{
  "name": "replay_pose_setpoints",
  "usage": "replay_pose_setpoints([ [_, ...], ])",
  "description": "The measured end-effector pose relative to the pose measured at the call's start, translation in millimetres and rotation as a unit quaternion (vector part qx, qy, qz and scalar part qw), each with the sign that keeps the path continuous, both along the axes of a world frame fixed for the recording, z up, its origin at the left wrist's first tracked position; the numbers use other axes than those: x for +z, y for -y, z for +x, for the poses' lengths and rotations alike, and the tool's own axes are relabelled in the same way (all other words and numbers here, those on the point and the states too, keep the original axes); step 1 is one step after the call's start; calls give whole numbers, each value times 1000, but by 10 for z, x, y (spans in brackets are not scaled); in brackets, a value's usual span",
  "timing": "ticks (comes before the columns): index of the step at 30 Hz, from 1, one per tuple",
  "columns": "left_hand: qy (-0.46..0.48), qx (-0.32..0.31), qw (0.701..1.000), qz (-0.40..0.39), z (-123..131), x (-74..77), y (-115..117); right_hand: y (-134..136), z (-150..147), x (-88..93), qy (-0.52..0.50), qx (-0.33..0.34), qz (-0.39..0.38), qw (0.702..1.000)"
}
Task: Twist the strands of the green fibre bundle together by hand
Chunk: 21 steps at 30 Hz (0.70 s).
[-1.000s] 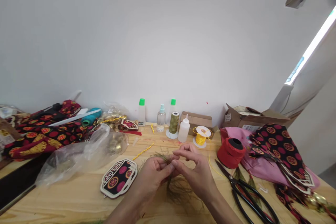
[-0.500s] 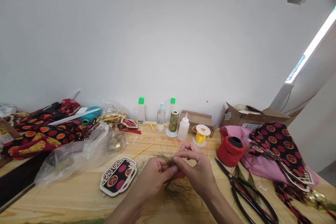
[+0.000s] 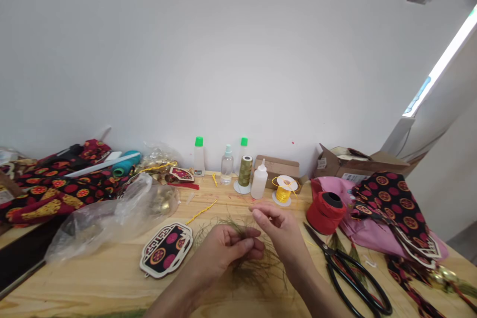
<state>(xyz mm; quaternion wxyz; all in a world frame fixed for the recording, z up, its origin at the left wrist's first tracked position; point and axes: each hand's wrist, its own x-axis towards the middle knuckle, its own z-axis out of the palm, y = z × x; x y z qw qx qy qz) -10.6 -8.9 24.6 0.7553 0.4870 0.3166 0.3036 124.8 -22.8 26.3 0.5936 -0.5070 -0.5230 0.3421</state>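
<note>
My left hand is closed around a loose bundle of olive-green threads, whose wispy ends spread above and below the fingers. Just right of it and slightly higher, my right hand has thumb and forefinger pinched together. What lies in that pinch is too fine to make out. Left of my hands, a flat ornament with a pale frame and dark patterned cloth rests on the table, a yellow twisted cord running from its top.
Black-handled scissors and a red thread cone lie to the right. Behind stand an olive thread spool, a white squeeze bottle and a yellow cord spool. A clear plastic bag and patterned cloth occupy the left.
My right hand has come away from the left, moving up and right with its fingertips pinched. The left hand keeps its hold on the threads.
</note>
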Motion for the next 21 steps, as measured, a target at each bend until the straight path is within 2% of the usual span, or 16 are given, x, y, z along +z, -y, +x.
replay_pose_setpoints([
  [5,12,23,999,-40,-12,-35,-16,0,69,11,15,-55,-14,998],
  [8,12,43,998,-51,-14,-33,-27,-11,82,15,54,-52,-12,997],
  [13,65,91,992,-59,-22,-52,-64,7,30,16,134,-44,55,989],
  [17,98,146,980,-89,-51,-56,-88,87,-77,-18,247,-20,134,960],
  [21,114,159,976,-94,-76,-81,-90,144,-226,-91,378,20,179,908],
])
